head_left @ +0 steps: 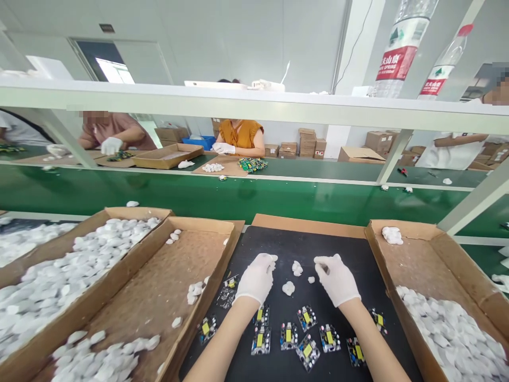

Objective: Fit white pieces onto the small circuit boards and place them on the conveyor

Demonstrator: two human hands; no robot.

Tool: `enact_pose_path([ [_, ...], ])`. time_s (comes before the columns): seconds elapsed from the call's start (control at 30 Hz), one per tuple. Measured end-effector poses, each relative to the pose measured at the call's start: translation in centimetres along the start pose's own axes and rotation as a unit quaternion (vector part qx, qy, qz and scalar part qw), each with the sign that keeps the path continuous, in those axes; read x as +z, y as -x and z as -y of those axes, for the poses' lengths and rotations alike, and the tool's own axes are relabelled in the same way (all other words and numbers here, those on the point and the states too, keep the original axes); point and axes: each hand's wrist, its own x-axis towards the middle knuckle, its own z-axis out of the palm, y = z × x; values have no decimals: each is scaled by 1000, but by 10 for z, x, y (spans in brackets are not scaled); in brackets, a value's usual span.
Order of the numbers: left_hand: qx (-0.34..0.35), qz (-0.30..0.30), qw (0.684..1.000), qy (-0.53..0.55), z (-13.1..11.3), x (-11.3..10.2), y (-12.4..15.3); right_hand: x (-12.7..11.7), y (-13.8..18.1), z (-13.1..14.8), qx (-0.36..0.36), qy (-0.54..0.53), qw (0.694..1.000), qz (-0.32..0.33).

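Both my hands wear white gloves over a black work mat (286, 244). My left hand (256, 277) is closed at the mat's left side, its fingertips pressed together. Across from it, my right hand (338, 279) has thumb and forefinger curled into a pinch. Anything between either hand's fingers is too small or too white to make out. Between the hands lie white putty-like lumps: one lump (297, 268) at the back, a small piece (311, 279) near my right fingers, and a flatter lump (288, 288) in front. Several small circuit boards with yellow-wrapped parts, such as one board (288, 336), lie nearer me.
Cardboard trays with white lumps flank the mat: a left tray (199, 233), a fuller far-left tray (119, 212) and a right tray (401, 260). A green conveyor belt (199, 191) runs behind. Water bottles (401, 58) stand on the overhead shelf (238, 103). Co-workers sit opposite.
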Motion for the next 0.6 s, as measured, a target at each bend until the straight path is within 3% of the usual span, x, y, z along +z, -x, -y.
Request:
enact_pose_path([
  [0.1,1,4,999,-38,0,-1,0,3,2,1,-41,73,996,22],
  [0.2,14,-11,997,-75,-2,-3,-1,-12,-1,-2,-50,114,992,21],
  [0.4,116,-68,990,-42,-7,-4,2,-45,-19,-31,72,181,980,-35],
  [0.6,224,10,974,-42,-24,1,11,-30,-27,-43,71,203,976,-16],
])
